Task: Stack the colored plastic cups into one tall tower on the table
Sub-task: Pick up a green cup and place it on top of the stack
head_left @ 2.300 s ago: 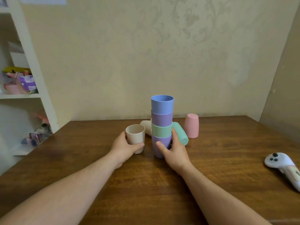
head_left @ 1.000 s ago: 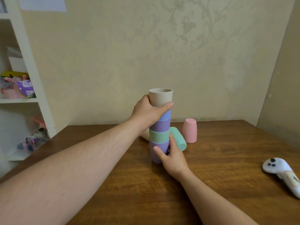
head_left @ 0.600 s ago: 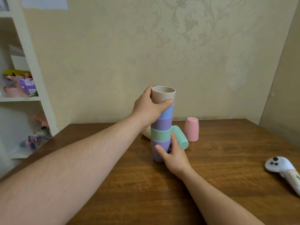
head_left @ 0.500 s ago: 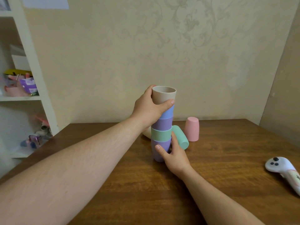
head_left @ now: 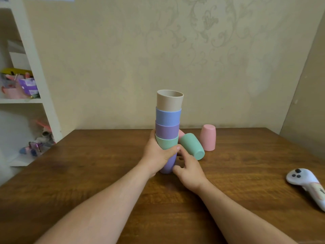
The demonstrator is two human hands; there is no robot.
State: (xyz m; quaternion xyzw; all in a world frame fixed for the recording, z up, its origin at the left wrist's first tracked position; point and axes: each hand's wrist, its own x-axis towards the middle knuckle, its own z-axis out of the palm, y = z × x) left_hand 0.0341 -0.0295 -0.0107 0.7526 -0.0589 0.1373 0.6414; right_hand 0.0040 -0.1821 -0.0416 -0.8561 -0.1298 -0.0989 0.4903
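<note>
Near the middle of the wooden table (head_left: pixel 105 173) I see the tower of cups (head_left: pixel 168 132) standing upright, five nested mouth-up: a lilac cup (head_left: pixel 168 165) at the bottom on the wood, then a green cup (head_left: pixel 168 143), a purple cup (head_left: pixel 167 131), a blue cup (head_left: pixel 168 116), and a beige cup (head_left: pixel 169 102) on top with its open rim showing. My left hand (head_left: pixel 158 154) is wrapped around the lower part of the tower, fingers curled behind it and the thumb lying across the front where the green cup meets the lilac one, so it is holding the stack. My right hand (head_left: pixel 189 169) sits just beside the base on the right, fingers loosely curled with the tips at the lilac cup; I cannot tell whether it truly grips the cup or only touches it. Just right of the tower a second green cup (head_left: pixel 192 146) lies on its side, its base turned toward me. Behind it, a sliver of another pink cup (head_left: pixel 181 133) peeks out beside the tower. Farther right a pink cup (head_left: pixel 208 137) stands upside down near the back edge of the table. Well apart, at the right edge of the table, lies a white controller (head_left: pixel 306 184) with dark buttons. A white shelf unit (head_left: pixel 35 67) with cluttered items stands to the left of the table.
</note>
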